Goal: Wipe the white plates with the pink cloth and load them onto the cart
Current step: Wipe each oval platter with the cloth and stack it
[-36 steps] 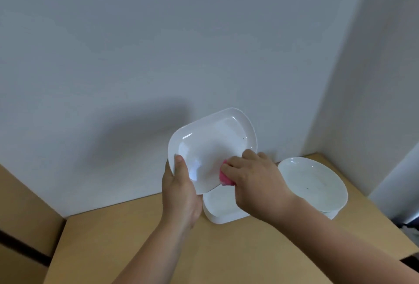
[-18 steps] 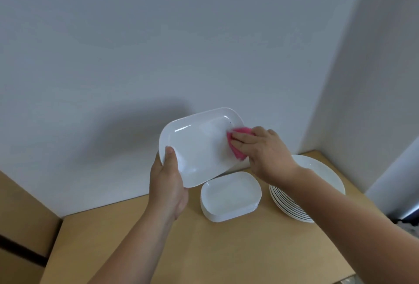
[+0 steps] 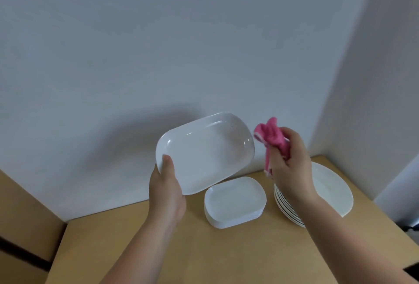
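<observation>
Centrally, the plate (image 3: 204, 154) is shown held tilted above the table (image 3: 158, 249), well clear of it. It is judged rigid, glazed and slippery, light enough for one hand yet breakable if dropped; the rim is the proper hold. Its lower left rim is gripped by the left hand (image 3: 166, 193), thumb on the inner face. The cloth (image 3: 272, 138), soft and bunched, is clutched in the right hand (image 3: 290, 165), just beside the plate and apart from it. Below, stacked dishes (image 3: 234, 202) and round plates (image 3: 331, 190) stand on the table; the top dish appears empty. No cart is visible.
</observation>
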`<state>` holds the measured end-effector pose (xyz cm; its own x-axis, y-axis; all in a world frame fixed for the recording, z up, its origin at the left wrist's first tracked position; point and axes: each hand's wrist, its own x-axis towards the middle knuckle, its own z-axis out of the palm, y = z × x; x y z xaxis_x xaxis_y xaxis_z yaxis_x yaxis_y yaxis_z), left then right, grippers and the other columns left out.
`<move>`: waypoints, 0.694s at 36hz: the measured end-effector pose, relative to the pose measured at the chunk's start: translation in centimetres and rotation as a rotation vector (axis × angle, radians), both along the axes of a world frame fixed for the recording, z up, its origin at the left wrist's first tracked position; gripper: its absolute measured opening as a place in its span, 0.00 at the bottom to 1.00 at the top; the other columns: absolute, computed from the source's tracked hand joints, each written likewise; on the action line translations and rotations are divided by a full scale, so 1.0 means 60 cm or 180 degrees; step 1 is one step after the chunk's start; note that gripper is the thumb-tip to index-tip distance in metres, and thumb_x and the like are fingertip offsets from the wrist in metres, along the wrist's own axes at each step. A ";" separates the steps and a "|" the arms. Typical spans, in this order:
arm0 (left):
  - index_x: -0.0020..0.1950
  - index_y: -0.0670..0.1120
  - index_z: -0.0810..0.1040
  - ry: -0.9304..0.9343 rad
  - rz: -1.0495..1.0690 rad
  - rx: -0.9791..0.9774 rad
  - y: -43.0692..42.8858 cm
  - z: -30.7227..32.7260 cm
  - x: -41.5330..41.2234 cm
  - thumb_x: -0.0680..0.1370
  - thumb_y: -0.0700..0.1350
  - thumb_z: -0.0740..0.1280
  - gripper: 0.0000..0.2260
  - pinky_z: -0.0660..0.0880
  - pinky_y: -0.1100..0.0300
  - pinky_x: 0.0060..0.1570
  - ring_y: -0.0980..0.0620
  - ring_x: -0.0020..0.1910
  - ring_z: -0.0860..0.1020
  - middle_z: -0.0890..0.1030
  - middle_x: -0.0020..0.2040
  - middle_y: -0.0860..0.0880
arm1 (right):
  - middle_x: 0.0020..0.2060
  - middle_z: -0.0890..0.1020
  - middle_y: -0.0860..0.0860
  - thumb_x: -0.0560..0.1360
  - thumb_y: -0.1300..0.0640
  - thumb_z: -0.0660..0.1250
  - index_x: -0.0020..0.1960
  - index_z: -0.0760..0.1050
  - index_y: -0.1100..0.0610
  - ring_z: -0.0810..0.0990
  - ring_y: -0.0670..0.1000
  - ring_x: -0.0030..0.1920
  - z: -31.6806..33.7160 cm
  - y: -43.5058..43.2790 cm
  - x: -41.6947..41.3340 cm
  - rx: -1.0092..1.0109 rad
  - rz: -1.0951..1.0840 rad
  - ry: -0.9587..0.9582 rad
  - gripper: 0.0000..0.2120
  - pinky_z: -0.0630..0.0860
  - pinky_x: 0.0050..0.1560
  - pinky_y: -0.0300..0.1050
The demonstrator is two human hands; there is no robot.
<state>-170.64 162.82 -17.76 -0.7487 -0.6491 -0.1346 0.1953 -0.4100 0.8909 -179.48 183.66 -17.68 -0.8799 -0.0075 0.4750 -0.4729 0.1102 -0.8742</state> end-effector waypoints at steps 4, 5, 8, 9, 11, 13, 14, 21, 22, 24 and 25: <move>0.50 0.57 0.79 -0.0020 -0.0047 -0.0400 0.013 -0.004 0.003 0.84 0.51 0.58 0.10 0.76 0.53 0.53 0.55 0.53 0.82 0.85 0.46 0.60 | 0.67 0.64 0.47 0.73 0.63 0.68 0.60 0.75 0.47 0.66 0.38 0.62 0.011 -0.024 -0.012 0.1172 0.0206 0.0303 0.19 0.68 0.57 0.31; 0.49 0.57 0.79 -0.0050 -0.0086 -0.0504 0.016 -0.006 0.005 0.84 0.51 0.58 0.11 0.77 0.54 0.52 0.56 0.52 0.82 0.85 0.46 0.60 | 0.66 0.64 0.46 0.72 0.63 0.69 0.60 0.77 0.49 0.66 0.39 0.62 0.016 -0.031 -0.017 0.1327 0.0273 0.0150 0.19 0.63 0.58 0.27; 0.50 0.56 0.80 -0.0146 -0.0235 -0.0702 0.016 -0.011 0.009 0.84 0.51 0.58 0.11 0.77 0.55 0.50 0.56 0.49 0.83 0.85 0.47 0.59 | 0.54 0.75 0.45 0.71 0.65 0.70 0.57 0.78 0.53 0.75 0.47 0.56 0.032 -0.043 -0.028 0.1309 0.0266 -0.0011 0.16 0.63 0.49 0.22; 0.50 0.56 0.80 -0.0167 -0.0262 -0.0741 0.014 -0.012 0.010 0.84 0.51 0.58 0.11 0.77 0.55 0.49 0.56 0.49 0.84 0.85 0.48 0.58 | 0.49 0.77 0.45 0.71 0.63 0.70 0.55 0.79 0.52 0.76 0.48 0.52 0.037 -0.043 -0.031 0.1301 0.0249 -0.0014 0.14 0.66 0.48 0.25; 0.50 0.57 0.80 -0.0215 -0.0320 -0.0837 0.012 -0.014 0.013 0.84 0.50 0.58 0.11 0.77 0.56 0.48 0.56 0.48 0.84 0.85 0.47 0.58 | 0.45 0.80 0.46 0.72 0.59 0.70 0.52 0.78 0.49 0.77 0.50 0.47 0.043 -0.043 -0.038 0.1449 0.0111 0.0011 0.11 0.71 0.46 0.38; 0.49 0.58 0.80 -0.0237 -0.0381 -0.0925 0.014 -0.014 0.015 0.84 0.50 0.58 0.11 0.77 0.56 0.48 0.56 0.48 0.84 0.85 0.47 0.58 | 0.42 0.81 0.48 0.73 0.53 0.68 0.53 0.76 0.49 0.77 0.52 0.43 0.040 -0.044 -0.044 0.1708 -0.0221 0.0151 0.09 0.71 0.41 0.45; 0.48 0.59 0.81 -0.0241 -0.0416 -0.0954 0.015 -0.015 0.015 0.83 0.49 0.59 0.12 0.77 0.56 0.47 0.57 0.48 0.84 0.85 0.47 0.58 | 0.41 0.81 0.49 0.74 0.51 0.67 0.54 0.75 0.50 0.77 0.54 0.41 0.040 -0.046 -0.044 0.1833 -0.0449 0.0300 0.09 0.69 0.39 0.45; 0.49 0.60 0.81 -0.0220 -0.0340 -0.0942 0.016 -0.001 0.004 0.83 0.50 0.60 0.11 0.78 0.55 0.50 0.58 0.48 0.84 0.85 0.48 0.59 | 0.32 0.77 0.44 0.77 0.49 0.62 0.50 0.66 0.49 0.77 0.54 0.34 0.046 -0.054 -0.046 0.1103 -0.1093 0.0437 0.07 0.69 0.35 0.45; 0.50 0.58 0.80 -0.0216 -0.0262 -0.0857 0.013 0.002 0.003 0.83 0.49 0.61 0.09 0.78 0.53 0.52 0.57 0.49 0.84 0.85 0.48 0.58 | 0.31 0.78 0.44 0.76 0.49 0.61 0.49 0.65 0.48 0.78 0.53 0.32 0.053 -0.052 -0.045 0.0558 -0.1072 0.0181 0.06 0.72 0.34 0.44; 0.52 0.57 0.80 -0.0216 -0.0109 -0.0739 0.003 0.001 0.002 0.83 0.48 0.62 0.07 0.78 0.49 0.55 0.53 0.51 0.83 0.85 0.49 0.56 | 0.28 0.79 0.46 0.75 0.50 0.63 0.48 0.68 0.50 0.79 0.50 0.28 0.070 -0.041 -0.048 -0.0656 -0.0835 -0.0319 0.05 0.75 0.30 0.42; 0.53 0.57 0.79 -0.0214 -0.0070 -0.0705 -0.002 0.001 0.003 0.82 0.48 0.62 0.07 0.78 0.48 0.55 0.51 0.52 0.83 0.85 0.49 0.55 | 0.29 0.79 0.47 0.75 0.50 0.64 0.48 0.70 0.52 0.79 0.50 0.28 0.075 -0.034 -0.049 -0.1036 -0.0621 -0.0529 0.06 0.75 0.31 0.44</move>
<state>-170.47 162.67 -17.70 -0.7571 -0.6520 -0.0408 0.1257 -0.2066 0.9703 -182.42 181.64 -13.15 -0.9150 0.2941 0.2762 -0.3198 -0.1111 -0.9410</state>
